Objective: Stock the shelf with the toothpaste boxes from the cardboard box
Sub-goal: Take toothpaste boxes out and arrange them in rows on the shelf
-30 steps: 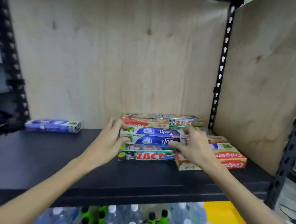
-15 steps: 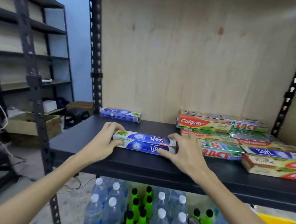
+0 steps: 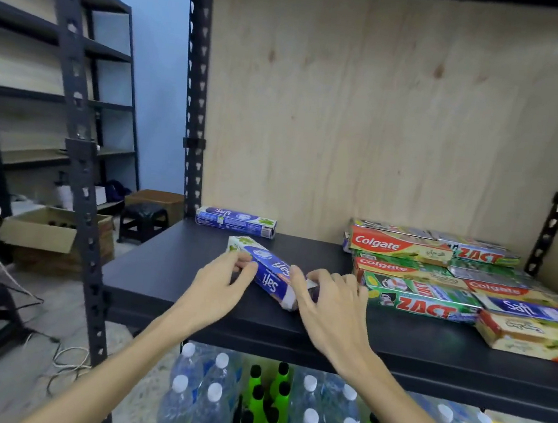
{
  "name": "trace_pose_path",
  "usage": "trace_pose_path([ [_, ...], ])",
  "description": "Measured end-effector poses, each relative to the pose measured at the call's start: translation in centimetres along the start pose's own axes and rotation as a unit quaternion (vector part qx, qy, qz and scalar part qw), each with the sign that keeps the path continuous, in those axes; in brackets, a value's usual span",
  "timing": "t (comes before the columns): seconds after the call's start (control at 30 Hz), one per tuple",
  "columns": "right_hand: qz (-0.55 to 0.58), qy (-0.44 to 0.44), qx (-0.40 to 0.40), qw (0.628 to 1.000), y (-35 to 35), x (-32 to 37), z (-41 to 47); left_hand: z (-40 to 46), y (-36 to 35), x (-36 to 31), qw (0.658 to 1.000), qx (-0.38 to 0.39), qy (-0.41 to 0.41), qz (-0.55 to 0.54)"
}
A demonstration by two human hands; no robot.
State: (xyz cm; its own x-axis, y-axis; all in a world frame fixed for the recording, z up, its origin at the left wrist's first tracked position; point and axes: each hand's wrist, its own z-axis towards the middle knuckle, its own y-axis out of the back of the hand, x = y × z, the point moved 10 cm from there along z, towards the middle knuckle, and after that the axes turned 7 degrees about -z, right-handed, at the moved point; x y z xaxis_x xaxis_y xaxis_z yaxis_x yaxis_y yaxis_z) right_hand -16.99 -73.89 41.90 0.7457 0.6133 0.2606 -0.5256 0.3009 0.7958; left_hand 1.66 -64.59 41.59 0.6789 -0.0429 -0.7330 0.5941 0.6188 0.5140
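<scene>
Head view: left hand (image 3: 220, 279) and right hand (image 3: 328, 297) grip blue toothpaste boxes (image 3: 269, 272), fingers curled around ends, angled on black shelf (image 3: 168, 268).

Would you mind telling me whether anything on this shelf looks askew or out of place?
Yes: the blue Safi boxes held between the left hand and right hand lie diagonally on the shelf, while the lone Safi box and the stack lie square to the back.

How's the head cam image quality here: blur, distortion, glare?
Head view: wide-angle bowing bends the black slotted metal upright; the blue Safi toothpaste boxes and both hands are slightly motion-soft; print on the red Colgate box stays readable; no harsh glare.
</scene>
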Motion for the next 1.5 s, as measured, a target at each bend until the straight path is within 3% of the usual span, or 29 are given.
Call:
trace_pose_path([
  [0.07, 0.114, 0.042, 0.058, 0.991, -0.5, 2.0, -0.3, -0.5, -0.1, 0.0, 0.999, 0.029, 0.025, -0.020],
  [0.17, 0.269, 0.073, 0.187, 0.942, -1.6, 4.4, -0.9, -1.3, -0.1, -0.2, 0.995, 0.079, 0.037, -0.051],
  [0.23, 0.275, 0.114, 0.222, 0.928, -2.0, 5.3, -0.6, -1.5, 0.3, -0.2, 0.994, 0.094, 0.037, -0.035],
  [0.43, 0.135, 0.094, 0.109, 0.980, -5.0, 1.9, 5.1, 0.1, 2.4, 2.1, 0.992, 0.104, 0.020, 0.070],
  [0.6, 0.120, 0.088, 0.172, 0.974, -8.4, 2.1, 8.7, 3.0, 6.2, 5.6, 0.987, 0.058, 0.027, 0.149],
  [0.83, 0.213, 0.108, 0.162, 0.958, -10.0, 4.4, 12.2, 8.3, 7.6, 10.0, 0.984, 0.022, 0.068, 0.165],
  [1.23, 0.235, 0.033, 0.158, 0.958, -16.0, 5.5, 18.8, 16.6, 8.5, 16.8, 0.981, -0.044, 0.179, 0.055],
  [1.5, 0.279, 0.019, 0.144, 0.949, -18.1, 4.2, 19.6, 18.3, 7.8, 18.9, 0.986, -0.016, 0.162, -0.044],
])
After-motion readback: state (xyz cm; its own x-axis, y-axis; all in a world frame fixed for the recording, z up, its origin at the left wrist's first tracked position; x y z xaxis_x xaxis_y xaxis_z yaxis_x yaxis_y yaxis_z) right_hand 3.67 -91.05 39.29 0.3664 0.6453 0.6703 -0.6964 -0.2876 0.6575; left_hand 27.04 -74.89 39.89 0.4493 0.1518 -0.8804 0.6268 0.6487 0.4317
